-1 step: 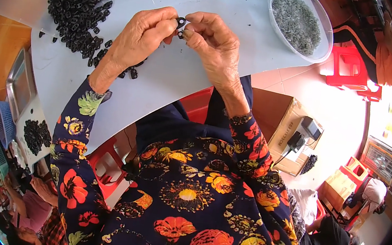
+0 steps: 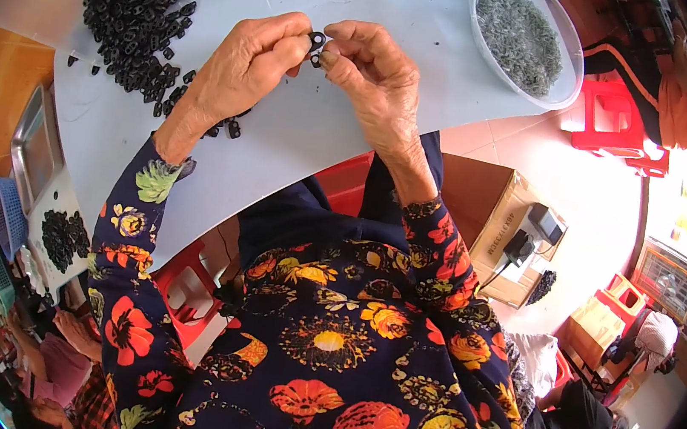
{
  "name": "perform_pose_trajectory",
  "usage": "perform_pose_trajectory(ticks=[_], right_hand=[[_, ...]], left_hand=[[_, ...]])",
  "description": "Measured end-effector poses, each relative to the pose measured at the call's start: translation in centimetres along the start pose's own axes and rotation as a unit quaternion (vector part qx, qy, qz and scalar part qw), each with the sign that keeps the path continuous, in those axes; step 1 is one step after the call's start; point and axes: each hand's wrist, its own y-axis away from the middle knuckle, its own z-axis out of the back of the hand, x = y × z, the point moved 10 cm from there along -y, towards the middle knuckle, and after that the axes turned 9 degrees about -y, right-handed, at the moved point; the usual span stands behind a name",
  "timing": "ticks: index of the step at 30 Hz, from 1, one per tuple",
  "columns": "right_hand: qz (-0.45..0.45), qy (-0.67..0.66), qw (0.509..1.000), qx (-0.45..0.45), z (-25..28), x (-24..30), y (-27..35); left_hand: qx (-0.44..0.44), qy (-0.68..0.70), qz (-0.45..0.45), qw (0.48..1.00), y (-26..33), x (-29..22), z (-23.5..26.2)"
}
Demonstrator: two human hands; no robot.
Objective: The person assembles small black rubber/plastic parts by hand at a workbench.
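Over the white table, my left hand [image 2: 255, 58] pinches a small black plastic part [image 2: 317, 41] with a round hole at its end. My right hand [image 2: 377, 81] is curled close beside it. Its thumb tip meets a smaller black ring-shaped end [image 2: 316, 61] just below the hole. Whether that end belongs to the same part cannot be made out. The inner fingertips of both hands are partly hidden. A large heap of similar black plastic parts [image 2: 141, 10] lies left of my left hand, and a few loose ones sit under that wrist.
A round clear tub [image 2: 573, 80] of small metal springs [image 2: 519, 43] stands at the right end of the white table [image 2: 309, 142]. Right of me are a cardboard box [image 2: 489, 215] and red stools [image 2: 608, 118]. A metal tray [image 2: 38, 134] and baskets [image 2: 7, 212] are at left. Other people sit nearby.
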Motion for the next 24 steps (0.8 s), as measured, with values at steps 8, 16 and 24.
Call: perform_pose_trajectory(ticks=[8,16,24], right_hand=[[0.008,-0.008,1.000,-0.012,0.1,0.1,0.0],[-0.001,-0.003,1.000,-0.014,-0.1,0.2,-0.1],[0.033,0.050,0.998,0.014,-0.7,0.6,-0.2]], left_hand=[[0.000,-0.003,0.024,1.000,0.1,0.3,-0.5],[-0.077,0.072,0.020,0.994,0.9,1.5,-1.3],[-0.122,0.104,0.047,0.986,1.4,2.5,-0.7]])
